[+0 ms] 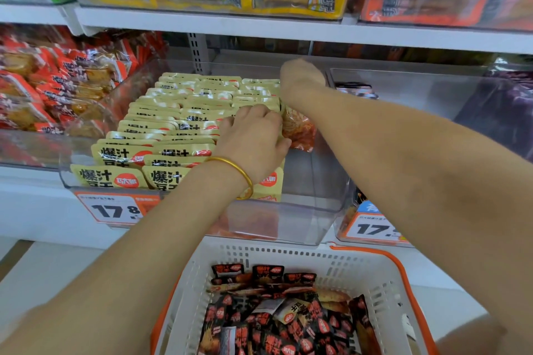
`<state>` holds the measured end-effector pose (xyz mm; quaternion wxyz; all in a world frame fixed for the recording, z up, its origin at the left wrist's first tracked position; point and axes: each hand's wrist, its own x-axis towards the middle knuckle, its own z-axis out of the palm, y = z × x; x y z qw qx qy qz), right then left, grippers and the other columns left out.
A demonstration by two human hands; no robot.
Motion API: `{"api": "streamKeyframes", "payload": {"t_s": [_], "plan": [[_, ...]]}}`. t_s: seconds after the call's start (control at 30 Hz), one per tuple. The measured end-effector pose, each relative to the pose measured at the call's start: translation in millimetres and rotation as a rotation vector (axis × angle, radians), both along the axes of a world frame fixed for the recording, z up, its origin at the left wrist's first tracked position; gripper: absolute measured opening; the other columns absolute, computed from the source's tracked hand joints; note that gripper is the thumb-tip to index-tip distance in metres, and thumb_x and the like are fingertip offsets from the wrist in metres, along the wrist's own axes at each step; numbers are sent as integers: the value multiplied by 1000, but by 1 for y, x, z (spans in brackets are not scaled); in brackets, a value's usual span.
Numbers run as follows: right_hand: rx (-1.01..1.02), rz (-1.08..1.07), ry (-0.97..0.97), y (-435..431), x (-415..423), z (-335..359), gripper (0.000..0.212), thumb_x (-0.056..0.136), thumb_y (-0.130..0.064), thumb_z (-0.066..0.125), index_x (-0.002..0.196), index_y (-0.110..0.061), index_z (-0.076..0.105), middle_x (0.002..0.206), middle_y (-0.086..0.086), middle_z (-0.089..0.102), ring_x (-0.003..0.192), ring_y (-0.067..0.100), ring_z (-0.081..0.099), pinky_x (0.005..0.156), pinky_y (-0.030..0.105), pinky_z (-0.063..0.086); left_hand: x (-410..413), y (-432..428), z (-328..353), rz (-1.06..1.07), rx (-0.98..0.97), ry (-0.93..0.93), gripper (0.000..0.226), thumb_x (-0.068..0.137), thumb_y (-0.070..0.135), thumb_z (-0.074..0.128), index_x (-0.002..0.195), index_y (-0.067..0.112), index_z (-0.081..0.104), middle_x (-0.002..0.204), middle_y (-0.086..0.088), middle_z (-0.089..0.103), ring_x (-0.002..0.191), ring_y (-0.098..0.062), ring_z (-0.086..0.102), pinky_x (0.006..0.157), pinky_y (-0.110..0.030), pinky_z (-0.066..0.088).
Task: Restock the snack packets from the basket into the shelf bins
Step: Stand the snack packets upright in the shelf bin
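Left hand (253, 135) curled over beige packets (161, 124); orange packet (300, 131) just right of it, left nearer; right hand (301, 81) beyond, blurred, grip unreadable.

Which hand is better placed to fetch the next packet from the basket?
Probably the left hand: it is nearer the front of the bin and the basket; the right hand reaches far back.

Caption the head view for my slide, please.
Left hand and right hand reach into clear plastic bin of beige snack packets.
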<state>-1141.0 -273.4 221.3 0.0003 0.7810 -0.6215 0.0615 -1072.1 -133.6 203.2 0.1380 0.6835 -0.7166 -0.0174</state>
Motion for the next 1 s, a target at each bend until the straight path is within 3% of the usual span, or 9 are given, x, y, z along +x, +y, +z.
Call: {"api": "streamKeyframes", "payload": {"t_s": [0.13,0.3,0.43,0.63,0.83,0.9,1.0], "plan": [[-107,-35,-18,2,-4,-11,30,86,10,47,111,1,61,116,15,62,108,30,59,70,32,42,0,0,-1,1,-3,0,41,95,37,46,130,15,49,136,-1,42,131,-23,28,104,-40,23],[-46,-148,-349,10,-4,-20,37,92,5,39,129,0,39,135,18,42,119,34,50,90,38,44,1,0,-3,-1,-11,6,41,95,38,46,129,16,49,135,-1,42,130,-23,29,103,-39,24],[-132,-156,-443,27,-2,-33,37,92,9,33,128,0,36,137,18,30,110,33,54,80,34,44,4,0,-2,-2,-18,17,38,95,37,47,128,18,50,135,0,42,129,-22,29,102,-39,23],[99,-127,-334,23,-6,-46,31,91,-2,41,119,-3,55,127,19,51,112,33,55,86,35,46,12,2,-4,8,-58,17,35,98,32,40,128,18,51,136,0,42,129,-21,29,102,-38,22],[279,-51,-189,27,-2,-71,42,98,-23,31,139,-16,35,142,13,34,129,34,35,95,43,38,14,1,-6,-22,-64,-28,35,98,34,39,127,18,51,136,2,42,130,-19,28,102,-38,21],[301,-65,-168,29,-2,-74,45,98,-31,33,142,-23,30,145,10,31,129,33,33,91,42,35,14,1,-7,-24,-69,-39,36,98,34,39,128,19,50,137,2,41,130,-19,27,102,-38,21],[379,-68,-116,33,-8,-71,58,96,-32,43,148,-24,18,151,9,18,131,40,29,100,46,35,14,0,-8,-21,-68,-53,36,98,35,38,129,19,50,137,2,41,130,-19,28,102,-39,21]]}}
